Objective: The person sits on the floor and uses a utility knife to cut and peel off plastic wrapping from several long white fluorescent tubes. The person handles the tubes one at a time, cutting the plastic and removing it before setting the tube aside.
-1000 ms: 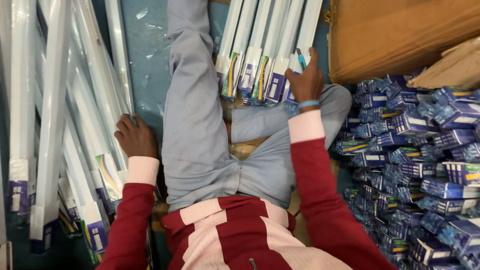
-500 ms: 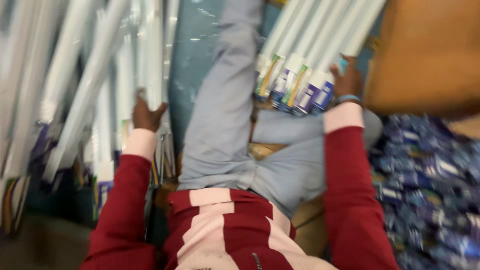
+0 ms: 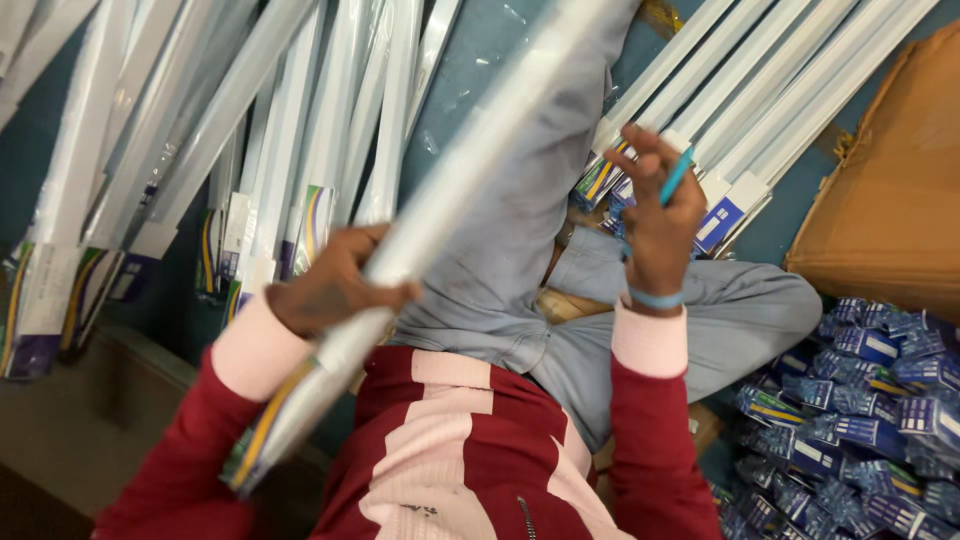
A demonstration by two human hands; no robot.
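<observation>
My left hand (image 3: 325, 290) is clenched around a long white tube light in a clear plastic sleeve (image 3: 440, 200), gripping it near its lower end, just above the coloured printed band. The tube runs slantwise across my grey-trousered leg (image 3: 520, 230), its far end rising past the top of the view. I judge it light but stiff, long enough to swing if held this far from its middle, slippery in its wrap, and fragile, so a grip nearer the middle would steady it. My right hand (image 3: 660, 225), right of the tube, pinches a slim blue pen (image 3: 676, 176). More wrapped white tubes (image 3: 300, 150) lie left of the held one, and small blue cartons (image 3: 860, 400) are heaped at its lower right.
</observation>
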